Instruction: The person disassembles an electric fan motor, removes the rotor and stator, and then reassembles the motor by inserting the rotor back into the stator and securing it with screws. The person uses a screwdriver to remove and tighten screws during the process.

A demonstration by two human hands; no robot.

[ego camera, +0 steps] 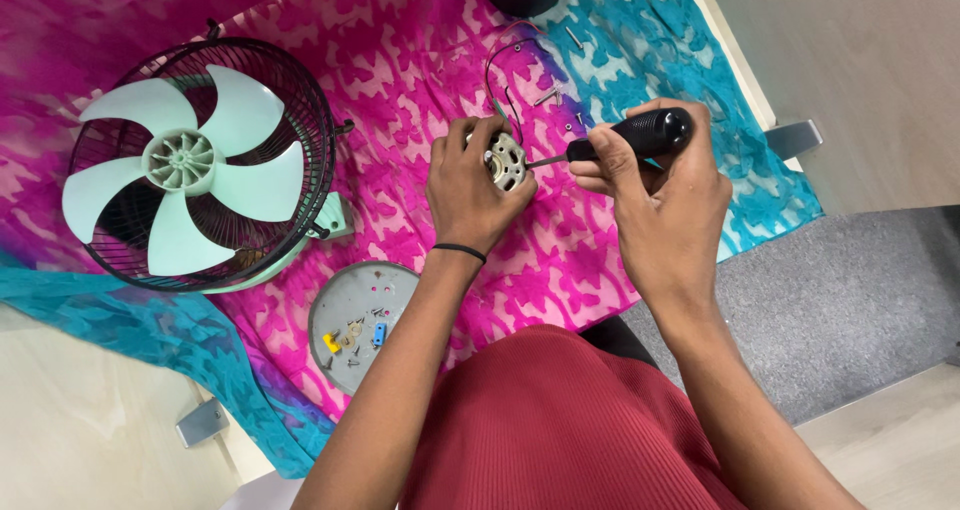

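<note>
Pink and turquoise patterned cloth (420,60) covers a pale table (80,430) seen from above, with grey carpet and light flooring off to the right. Nearest the camera, both forearms rise from a red ribbed garment (560,430) and converge over the middle of the cloth. The left hand (465,190), a black band at its wrist, has its fingers curled tightly around a small metal motor (506,160), holding it up just above the cloth. The right hand (660,185) is closed around the black handle of a screwdriver (625,138), held nearly level, its thin tip meeting the motor's face. A grey round plate (345,300) with small coloured bits and screws lies just left of the left forearm. Further left, a mint-green fan (195,165) in a black wire cage lies on its back, well apart from the hands. Beyond the hands, a thin wire loops off the motor, loose screws (560,95) are scattered near it, and bare cloth runs to the table's far-right edge.
</note>
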